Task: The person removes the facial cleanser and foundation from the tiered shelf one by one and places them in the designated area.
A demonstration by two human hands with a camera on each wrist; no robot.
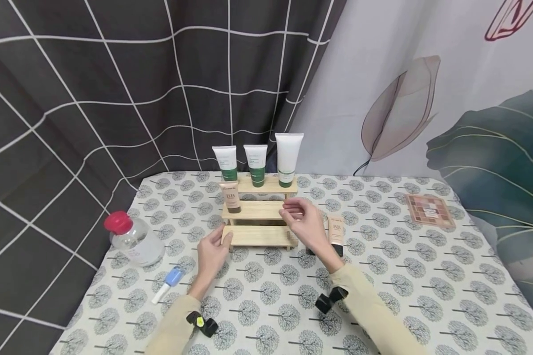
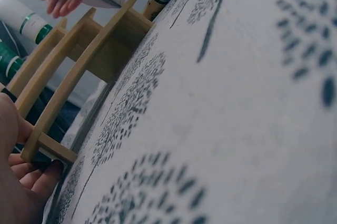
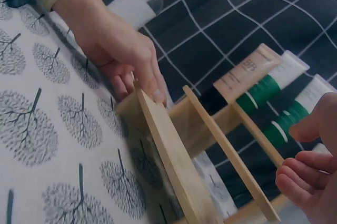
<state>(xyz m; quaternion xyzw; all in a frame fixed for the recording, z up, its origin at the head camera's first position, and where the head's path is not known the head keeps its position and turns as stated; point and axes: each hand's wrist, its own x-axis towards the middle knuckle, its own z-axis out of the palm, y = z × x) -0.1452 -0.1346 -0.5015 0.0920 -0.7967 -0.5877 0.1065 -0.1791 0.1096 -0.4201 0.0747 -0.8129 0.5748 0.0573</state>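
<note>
On the table (image 1: 266,325), mid-dial: three-tier wooden stand (image 1: 257,236). Left hand (image 1: 211,252) at its 8 o'clock corner, grip pinching the bottom tier's left end, thumb on top, fingers under. Right hand (image 1: 305,222) at 3 o'clock, by the middle tier's right end; grip empty, fingers loosely bent; contact with wood unclear.

On the middle tier, 10 o'clock: BB tube (image 1: 231,197), upright, cap down. Along the top tier, 11 to 1 o'clock: two small green-and-white tubes (image 1: 256,165), then a taller white tube (image 1: 288,159).

Near 3 o'clock, just past the right wrist: second BB tube (image 1: 336,229). Farther out, same bearing: makeup palette (image 1: 431,211). Toward 9: red-capped bottle (image 1: 137,241). At 8: blue-and-white item (image 1: 169,284).
</note>
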